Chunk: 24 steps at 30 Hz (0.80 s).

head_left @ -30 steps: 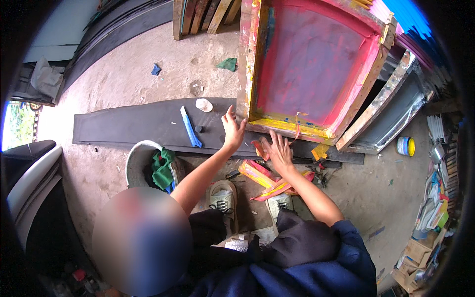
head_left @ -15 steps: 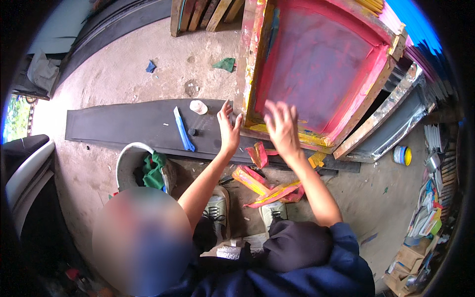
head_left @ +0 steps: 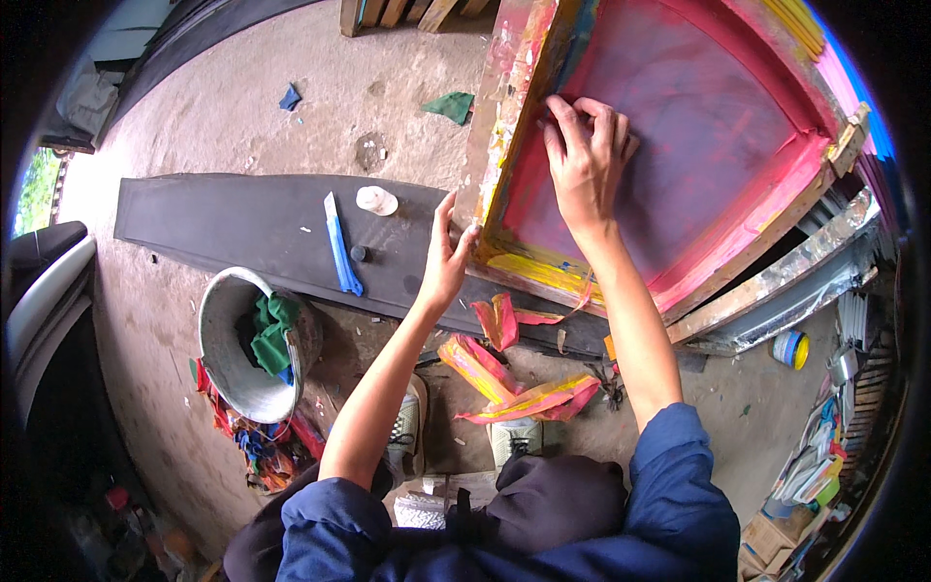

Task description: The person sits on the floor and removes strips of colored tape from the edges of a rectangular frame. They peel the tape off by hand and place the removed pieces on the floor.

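We see the R hand [head_left: 587, 160] over the mesh [head_left: 698, 145], its forearm coming up from the lower R & its wrist just past the near rail [head_left: 543, 272]. Back of hand faces us; fingers are bent, w/ the index tip close to the inner edge of the L rail [head_left: 509, 126]. Grip there is narrow, fingertips drawn in, but we can't tell if anything's pinched.

The L hand [head_left: 444, 267] is at the outer near-L corner of the frame, thumb & fingers wide apart, tips at the wood, black board [head_left: 223, 213] visible btwn them. We can't tell how hard it presses.

The frame is upper R in our view, its near-L corner over the board. Wood is paint-crusted: yellow, white & red blobs on the L rail, a yellow smear along the near one. Mesh is greyish violet w/ pink streaks, bordered in strong pink-red. A 2nd frame [head_left: 776, 281], dark & spattered, is just R of it.

Pink/yellow strips [head_left: 529, 396] lie on the floor by the shoes [head_left: 514, 441]. On the board, L of the hands: blue knife [head_left: 341, 250], white lump [head_left: 376, 201], small black cap [head_left: 360, 253]. Bucket [head_left: 210, 325] w/ green cloth [head_left: 274, 325] is nearer us.
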### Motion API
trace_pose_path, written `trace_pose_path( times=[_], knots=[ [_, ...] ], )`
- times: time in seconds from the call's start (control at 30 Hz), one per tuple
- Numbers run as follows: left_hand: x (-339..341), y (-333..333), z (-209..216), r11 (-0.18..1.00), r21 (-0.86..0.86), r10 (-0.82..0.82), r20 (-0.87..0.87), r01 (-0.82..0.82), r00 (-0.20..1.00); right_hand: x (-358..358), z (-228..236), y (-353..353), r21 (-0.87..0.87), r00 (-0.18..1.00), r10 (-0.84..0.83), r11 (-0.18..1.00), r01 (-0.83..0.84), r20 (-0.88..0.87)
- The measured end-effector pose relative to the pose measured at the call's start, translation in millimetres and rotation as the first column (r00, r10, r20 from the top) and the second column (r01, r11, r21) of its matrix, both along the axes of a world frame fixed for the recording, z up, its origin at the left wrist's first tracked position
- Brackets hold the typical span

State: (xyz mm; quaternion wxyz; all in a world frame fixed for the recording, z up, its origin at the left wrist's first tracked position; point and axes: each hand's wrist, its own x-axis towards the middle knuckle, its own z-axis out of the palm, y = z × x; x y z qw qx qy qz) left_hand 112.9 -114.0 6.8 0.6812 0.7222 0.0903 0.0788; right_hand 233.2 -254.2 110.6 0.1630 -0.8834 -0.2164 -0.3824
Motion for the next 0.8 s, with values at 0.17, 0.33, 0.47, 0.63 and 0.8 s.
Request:
trace_pose_path(
  times=[0.17, 0.33, 0.47, 0.63, 0.8],
  knots=[
    [-0.5, -3.0, 11.6, 0.991, -0.137, -0.017, -0.083, 0.005, 0.996, 6.2, -6.0, -2.9, 0.011, 1.000, 0.011, 1.000, -0.011, 0.017],
    [0.1, 0.4, 11.1, 0.987, -0.155, -0.048, -0.042, 0.041, 0.998, 4.7, -0.2, 0.8, 0.037, 0.999, -0.004, 0.999, 0.006, -0.043],
    [2.7, 0.4, 9.9, 0.999, -0.042, -0.032, 0.061, 0.035, 0.998, 5.9, 0.2, 0.6, 0.098, 0.998, 0.022, 0.995, -0.016, -0.054],
    [1.7, 0.5, 12.2, 0.983, -0.178, -0.058, -0.007, 0.056, 0.998, 5.2, -0.3, 0.7, 0.064, 1.000, 0.001, 0.998, 0.000, -0.012],
    [0.6, 0.6, 13.7, 0.988, -0.148, -0.041, -0.015, 0.039, 0.999, 3.8, 5.1, 5.2, 0.006, 0.998, -0.057, 0.998, 0.058, -0.037]
  ],
)
